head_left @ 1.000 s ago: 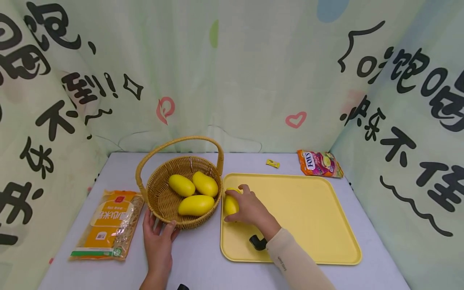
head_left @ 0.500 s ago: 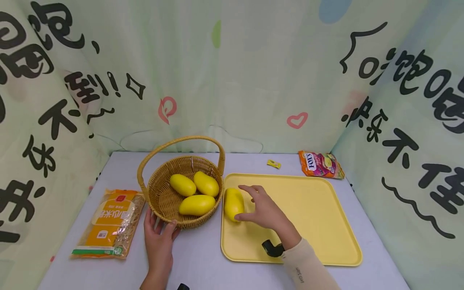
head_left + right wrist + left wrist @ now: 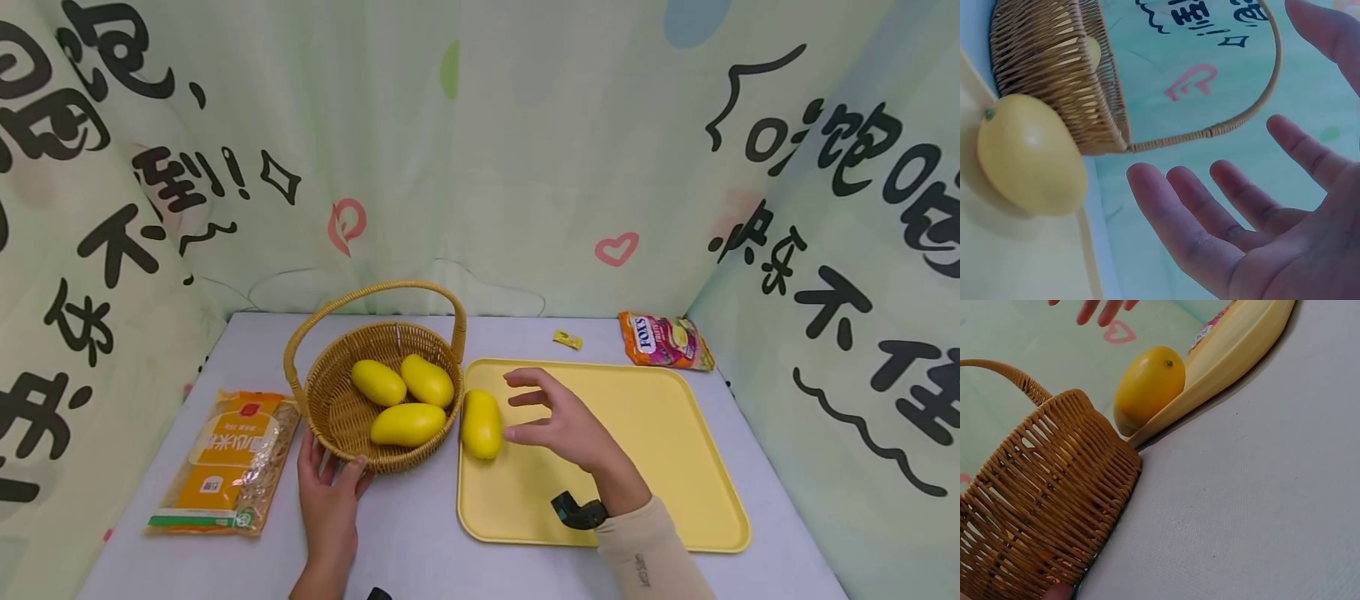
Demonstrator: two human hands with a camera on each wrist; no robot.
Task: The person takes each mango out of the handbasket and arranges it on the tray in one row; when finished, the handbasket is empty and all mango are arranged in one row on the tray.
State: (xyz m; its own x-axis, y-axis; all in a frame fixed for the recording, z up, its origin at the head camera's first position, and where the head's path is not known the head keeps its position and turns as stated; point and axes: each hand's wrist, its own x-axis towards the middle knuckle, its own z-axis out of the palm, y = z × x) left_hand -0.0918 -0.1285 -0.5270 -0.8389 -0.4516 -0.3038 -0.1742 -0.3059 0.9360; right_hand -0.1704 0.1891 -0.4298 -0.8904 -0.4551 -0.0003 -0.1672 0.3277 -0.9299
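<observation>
A wicker basket (image 3: 321,423) with a tall arched handle holds three yellow mangoes (image 3: 407,425). My left hand (image 3: 330,500) grips its near left side, thumb up at the rim; most of those fingers lie out of the left wrist view. One more mango (image 3: 482,425) lies lengthwise at the left edge of a yellow tray (image 3: 637,450), close beside the basket. Just right of that mango, my right hand (image 3: 566,425) hovers over the tray with fingers spread and nothing held. In the right wrist view, a gap shows between its fingertips (image 3: 1144,178) and the mango (image 3: 1032,156).
An orange-labelled bag of grain (image 3: 225,462) lies left of the basket. Behind the tray are a small yellow wrapped candy (image 3: 567,339) and a pink FOX'S candy bag (image 3: 666,340). A printed curtain (image 3: 510,167) hangs around the white table's back and sides.
My right hand has let go of the mango on the tray and drawn back up and to the right. My left hand and the basket stay put.
</observation>
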